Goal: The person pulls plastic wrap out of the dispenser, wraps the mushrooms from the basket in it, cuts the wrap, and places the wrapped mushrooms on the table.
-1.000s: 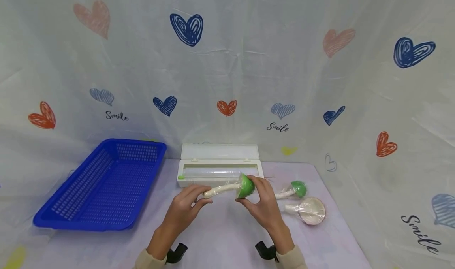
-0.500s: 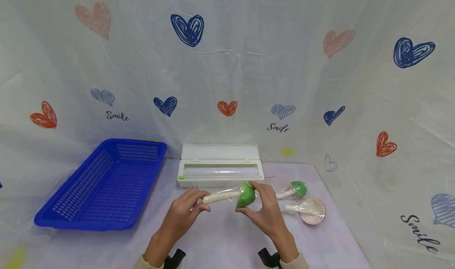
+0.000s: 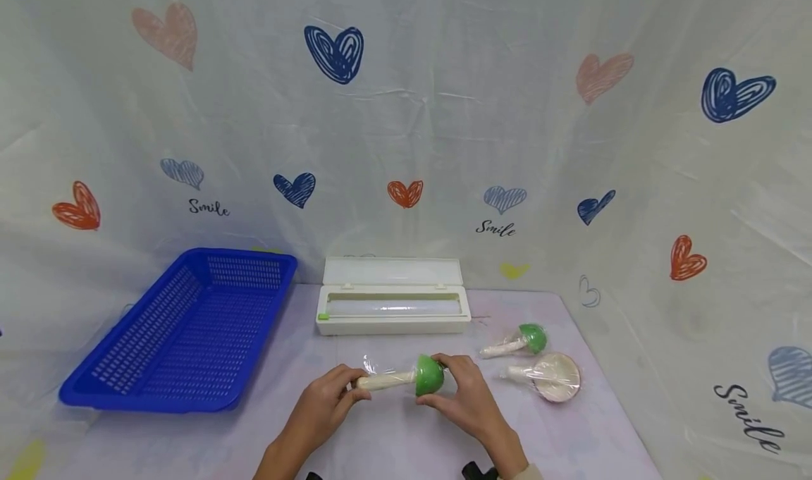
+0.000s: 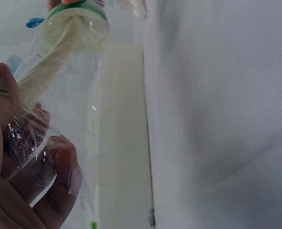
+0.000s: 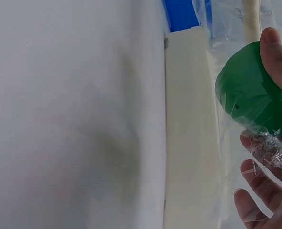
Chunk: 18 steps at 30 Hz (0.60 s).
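Level above the table, in the head view, lies a toy mushroom [image 3: 429,376] with a green cap and a cream stem. Clear cling film [image 5: 262,114] covers its cap in the right wrist view and hangs loose around the stem. My left hand [image 3: 323,400] pinches the stem's end, its fingers partly behind film in the left wrist view. On the other side my right hand [image 3: 468,397] holds the cap between thumb and fingers. To the right lie a film-wrapped green-capped mushroom [image 3: 533,338] and a wrapped mushroom with its pale cap underside showing [image 3: 558,377].
A white cling film dispenser [image 3: 393,325] stands at the back with its lid raised and a film roll inside. At the left is a blue perforated plastic basket [image 3: 203,339]. Behind the table [image 3: 380,445] hangs a heart-printed curtain [image 3: 406,127].
Both hands have come down and toward me with the mushroom, away from the dispenser. The mushroom has turned, so less of its cap underside shows. The wrapped ones have stayed put.
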{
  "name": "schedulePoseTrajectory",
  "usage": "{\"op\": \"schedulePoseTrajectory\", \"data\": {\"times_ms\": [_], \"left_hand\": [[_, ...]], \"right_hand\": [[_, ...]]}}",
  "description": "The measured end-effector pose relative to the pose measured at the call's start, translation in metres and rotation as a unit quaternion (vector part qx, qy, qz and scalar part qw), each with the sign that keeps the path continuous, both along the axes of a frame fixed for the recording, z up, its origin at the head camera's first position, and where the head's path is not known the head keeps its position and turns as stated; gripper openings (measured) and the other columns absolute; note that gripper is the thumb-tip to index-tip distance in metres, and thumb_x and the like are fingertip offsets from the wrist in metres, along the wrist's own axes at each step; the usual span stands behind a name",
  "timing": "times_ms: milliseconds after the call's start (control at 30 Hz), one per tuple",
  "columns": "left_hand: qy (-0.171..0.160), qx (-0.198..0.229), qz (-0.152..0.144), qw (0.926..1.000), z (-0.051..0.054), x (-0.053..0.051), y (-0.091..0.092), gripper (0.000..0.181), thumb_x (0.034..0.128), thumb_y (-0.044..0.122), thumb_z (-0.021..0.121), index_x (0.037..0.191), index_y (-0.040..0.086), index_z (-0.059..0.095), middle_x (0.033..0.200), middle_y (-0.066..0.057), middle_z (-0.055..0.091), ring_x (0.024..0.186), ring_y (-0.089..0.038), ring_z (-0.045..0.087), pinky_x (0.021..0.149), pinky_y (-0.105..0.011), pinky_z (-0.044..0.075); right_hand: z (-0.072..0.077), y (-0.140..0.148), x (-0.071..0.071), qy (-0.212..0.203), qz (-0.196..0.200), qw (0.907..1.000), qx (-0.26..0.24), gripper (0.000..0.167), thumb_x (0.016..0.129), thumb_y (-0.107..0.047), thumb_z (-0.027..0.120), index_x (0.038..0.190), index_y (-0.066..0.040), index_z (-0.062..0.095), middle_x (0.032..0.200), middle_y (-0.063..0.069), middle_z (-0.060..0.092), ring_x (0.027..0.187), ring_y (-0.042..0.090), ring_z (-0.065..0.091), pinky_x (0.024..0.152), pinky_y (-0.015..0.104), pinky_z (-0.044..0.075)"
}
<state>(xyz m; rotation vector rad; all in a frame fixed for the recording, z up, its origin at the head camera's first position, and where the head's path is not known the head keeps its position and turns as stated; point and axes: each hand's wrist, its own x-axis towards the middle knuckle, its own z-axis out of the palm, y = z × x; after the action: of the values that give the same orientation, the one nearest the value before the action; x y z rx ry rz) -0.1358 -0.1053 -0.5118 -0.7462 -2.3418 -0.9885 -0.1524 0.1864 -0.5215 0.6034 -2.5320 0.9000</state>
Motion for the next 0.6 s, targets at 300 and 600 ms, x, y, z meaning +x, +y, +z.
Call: {"op": "schedulePoseTrajectory", "data": {"times_ms": [300, 600], "left_hand": [[-0.143, -0.125, 0.088, 0.9779, -0.016, -0.012, 0.004, 0.010, 0.0968, 0.024, 0.069, 0.096, 0.014, 0.070, 0.085, 0.010, 0.057, 0.067, -0.004, 0.051, 0.059, -0.029, 0.047], [-0.195, -0.152, 0.128, 0.9605, -0.026, -0.035, 0.012, 0.014, 0.0967, 0.018, 0.070, 0.097, 0.005, 0.075, 0.088, -0.001, 0.059, 0.073, -0.017, 0.059, 0.066, -0.038, 0.051]], "right_hand": [[-0.020, -0.010, -0.022, -0.108, 0.006, 0.9931, 0.045, 0.067, 0.081, -0.058, 0.081, 0.130, -0.014, 0.066, 0.121, 0.000, 0.070, 0.112, 0.019, 0.062, 0.095, 0.043, 0.054], [-0.022, -0.020, -0.045, -0.137, -0.001, 0.9886, 0.063, 0.065, 0.085, -0.056, 0.078, 0.125, -0.006, 0.069, 0.114, 0.003, 0.065, 0.103, 0.018, 0.059, 0.090, 0.041, 0.053]]}}
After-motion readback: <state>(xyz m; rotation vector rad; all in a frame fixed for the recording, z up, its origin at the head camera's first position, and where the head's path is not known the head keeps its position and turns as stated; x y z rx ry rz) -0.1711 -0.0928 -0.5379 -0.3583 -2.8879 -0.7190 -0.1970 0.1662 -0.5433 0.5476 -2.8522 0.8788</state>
